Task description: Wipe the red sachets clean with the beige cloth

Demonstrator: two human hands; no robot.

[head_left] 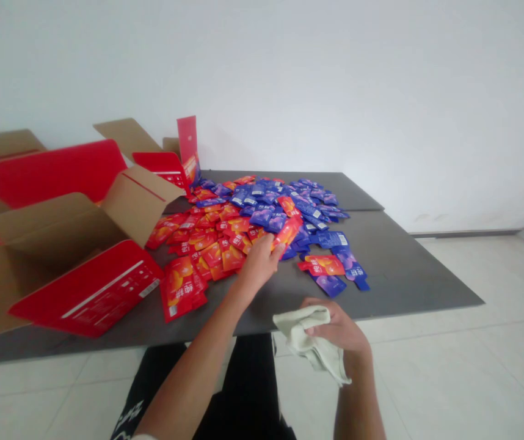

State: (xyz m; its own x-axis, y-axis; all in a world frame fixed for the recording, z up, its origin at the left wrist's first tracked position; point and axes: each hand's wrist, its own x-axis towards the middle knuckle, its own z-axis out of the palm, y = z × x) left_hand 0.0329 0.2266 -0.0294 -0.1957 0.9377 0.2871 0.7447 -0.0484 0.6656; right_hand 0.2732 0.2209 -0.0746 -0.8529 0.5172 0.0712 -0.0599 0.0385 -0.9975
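Red packet [289,230] with an orange print, held at the fingertips of the left hand [261,261]: it juts out beyond the grip, which has hold of its near end only, and most of its face is free. That grip is nearly closed, the thumb on the right side and the fingers on the left, pinching the packet between them. The packet is just above the near side of the heap, in front of the blue packets [266,194] and to the right of the spread of red packets [207,244]; whether its far end touches those beneath cannot be told.

The left forearm reaches forward and to the right across the near edge of the tabletop [403,263], back of the hand upward. The right hand [342,327] is nearer the body, at the tabletop's edge, its grip closed around a bunched pale cloth [305,324] that hangs down past the edge.

The red packet's long axis runs on a slant, from the near left at the fingers to the far right, its free end pointing away from the person.
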